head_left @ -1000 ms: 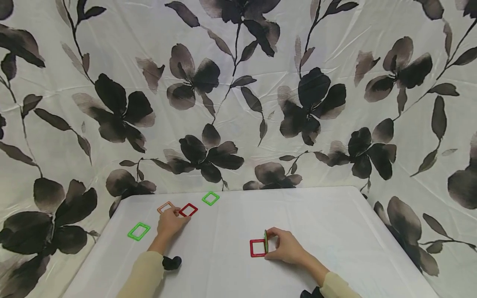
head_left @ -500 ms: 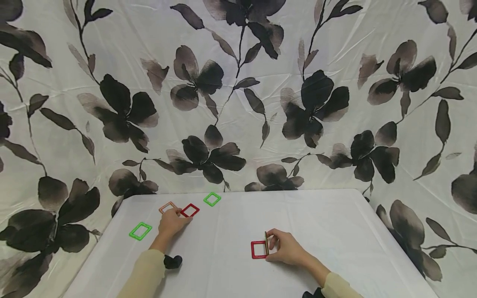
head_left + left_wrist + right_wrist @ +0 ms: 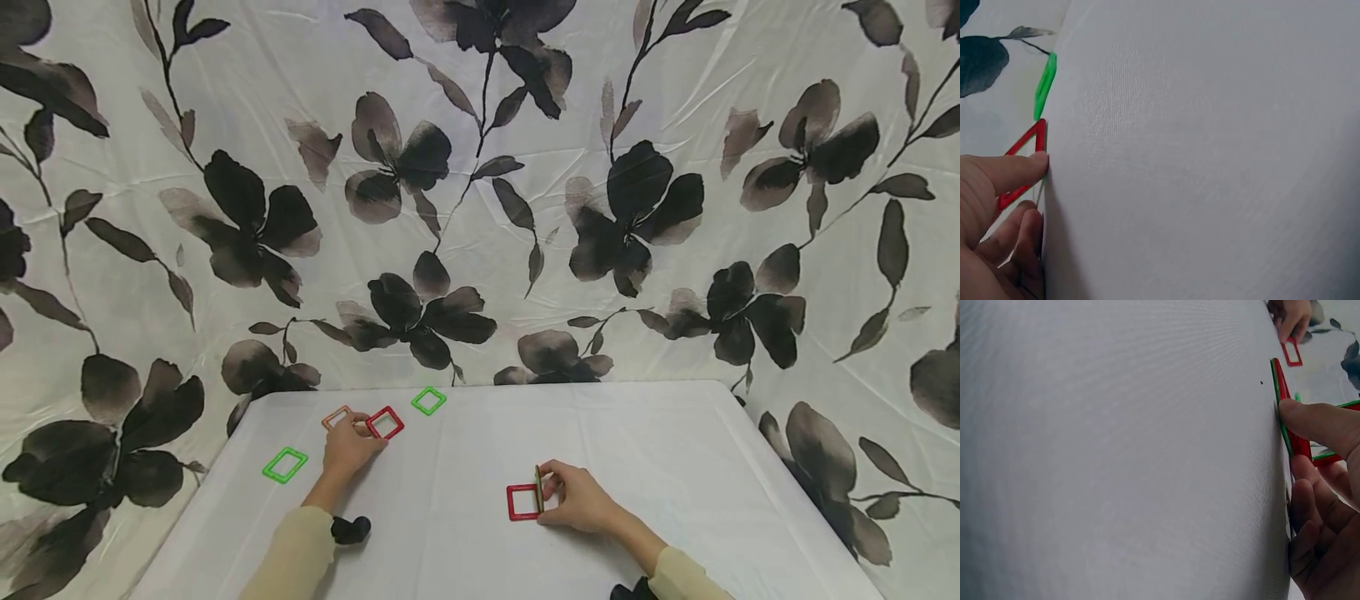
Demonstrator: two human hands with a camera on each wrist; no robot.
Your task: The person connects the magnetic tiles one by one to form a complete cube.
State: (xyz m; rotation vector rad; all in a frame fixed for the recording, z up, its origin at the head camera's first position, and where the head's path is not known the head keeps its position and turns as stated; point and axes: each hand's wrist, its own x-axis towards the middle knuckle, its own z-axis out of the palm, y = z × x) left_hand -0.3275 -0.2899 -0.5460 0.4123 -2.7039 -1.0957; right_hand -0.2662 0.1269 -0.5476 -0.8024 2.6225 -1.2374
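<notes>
In the head view my left hand [image 3: 351, 447] holds a red square magnetic tile [image 3: 395, 417] by its near left side. The tile is tilted, and the thumb lies across its face in the left wrist view. My right hand [image 3: 581, 500] pinches a thin tile [image 3: 538, 490] standing on edge, with the index finger at its top and the thumb low. This upright tile stands along the right side of a red square tile [image 3: 511, 502] lying flat. In the right wrist view, green shows along the edge of the red flat tile [image 3: 1283, 387].
An orange tile [image 3: 333, 413] lies partly covered behind the left hand. One green tile [image 3: 273, 478] is near the table's left edge, another green tile [image 3: 437, 407] near the back edge. A flowered cloth [image 3: 465, 250] hangs behind the white table [image 3: 675, 433].
The red tile in my left hand has tilted up from lying flat. The upright tile at my right hand has shifted its lean slightly. The whole view has moved a little.
</notes>
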